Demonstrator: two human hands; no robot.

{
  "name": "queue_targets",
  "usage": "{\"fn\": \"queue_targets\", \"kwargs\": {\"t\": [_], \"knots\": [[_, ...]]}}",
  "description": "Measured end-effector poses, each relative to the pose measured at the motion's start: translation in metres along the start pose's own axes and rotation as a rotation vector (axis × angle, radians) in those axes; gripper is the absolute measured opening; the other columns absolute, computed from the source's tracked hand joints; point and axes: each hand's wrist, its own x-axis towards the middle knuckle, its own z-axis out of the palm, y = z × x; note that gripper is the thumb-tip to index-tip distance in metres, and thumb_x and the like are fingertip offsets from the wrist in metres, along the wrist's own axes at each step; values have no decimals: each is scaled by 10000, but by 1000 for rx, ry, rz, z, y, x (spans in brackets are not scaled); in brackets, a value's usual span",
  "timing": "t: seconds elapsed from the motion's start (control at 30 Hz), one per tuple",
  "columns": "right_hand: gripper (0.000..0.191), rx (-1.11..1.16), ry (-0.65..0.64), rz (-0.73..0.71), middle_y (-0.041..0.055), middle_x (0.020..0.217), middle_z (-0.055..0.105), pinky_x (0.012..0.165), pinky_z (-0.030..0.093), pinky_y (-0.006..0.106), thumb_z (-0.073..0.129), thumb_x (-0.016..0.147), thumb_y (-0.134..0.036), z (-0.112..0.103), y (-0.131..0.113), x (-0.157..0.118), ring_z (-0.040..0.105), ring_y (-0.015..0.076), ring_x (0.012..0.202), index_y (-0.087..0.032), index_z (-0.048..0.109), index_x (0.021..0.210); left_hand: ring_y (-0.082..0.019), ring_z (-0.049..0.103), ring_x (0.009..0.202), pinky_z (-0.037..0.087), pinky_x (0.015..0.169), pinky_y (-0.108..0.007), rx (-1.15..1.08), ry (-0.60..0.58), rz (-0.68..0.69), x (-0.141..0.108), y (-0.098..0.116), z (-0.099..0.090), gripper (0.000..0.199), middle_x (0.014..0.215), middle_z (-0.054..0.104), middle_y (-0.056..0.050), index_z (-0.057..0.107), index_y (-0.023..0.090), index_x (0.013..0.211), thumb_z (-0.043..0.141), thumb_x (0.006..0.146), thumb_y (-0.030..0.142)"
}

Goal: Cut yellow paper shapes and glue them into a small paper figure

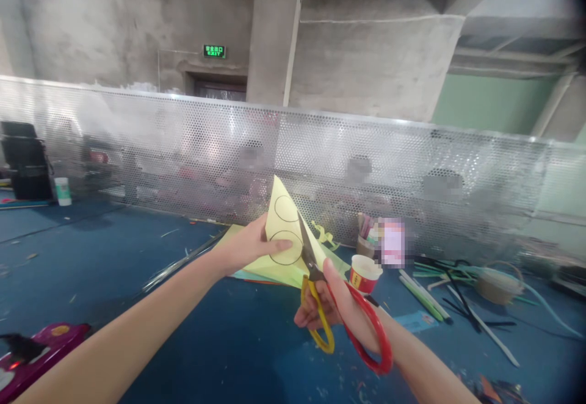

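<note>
Two circles show on the yellow paper (274, 224), pinched between thumb and fingers of the left hand (256, 245). On its right side, the right hand (336, 288) grips one pair of scissors (312, 262), its finger placement partly hidden.

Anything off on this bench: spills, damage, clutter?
No spill or damage evident. Paper scraps litter the blue tabletop, and black strips lie tangled among green ones at right, which looks untidy.

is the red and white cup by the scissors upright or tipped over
Upright: the cup has its open white rim facing up and its red-patterned side standing on the blue surface.
</note>
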Motion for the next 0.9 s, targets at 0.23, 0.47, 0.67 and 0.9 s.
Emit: {"fn": "queue_targets", "kwargs": {"t": [0.23, 0.47, 0.67, 0.9], "knots": [[677, -39, -1, -26, 31, 556, 589, 652, 498, 319, 128, 745, -786, 2, 1, 0, 643, 185, 618, -198, 424, 588, -268, 548, 1073, 434, 893, -407, -17, 9, -15, 1, 0, 0, 471, 1201, 575, -120, 465, 192, 1167, 671, 753, 284], [623, -7, 73, -27, -36, 464, 422, 456, 407, 266, 171, 794, -739, 6, 4, 1, 471, 119, 395, -216, 420, 564, -270, 550, 1068, 445, 882, -409, -33, 12, -29, 1, -1, -3, 461, 1195, 581, -115, 474, 200, 1160, 673, 751, 273], [619, -23, 84, -40, -48, 450, 399, 417, 355, 241, 159, 801, -733, 6, 6, 0, 431, 99, 363, -213, 410, 578, -279, 552, 1066, 452, 872, -415, -49, 11, -27, 1, -1, -4, 465, 1191, 582, -123, 478, 195, 1161, 678, 747, 269], [624, 2, 135, -38, -75, 403, 333, 353, 323, 198, 188, 777, -759, 9, 5, 0, 348, 67, 315, -206, 379, 559, -278, 569, 1046, 464, 876, -424, -78, 20, -47, 1, -1, -4, 493, 1194, 576, -132, 460, 194, 1183, 678, 748, 274]]}}
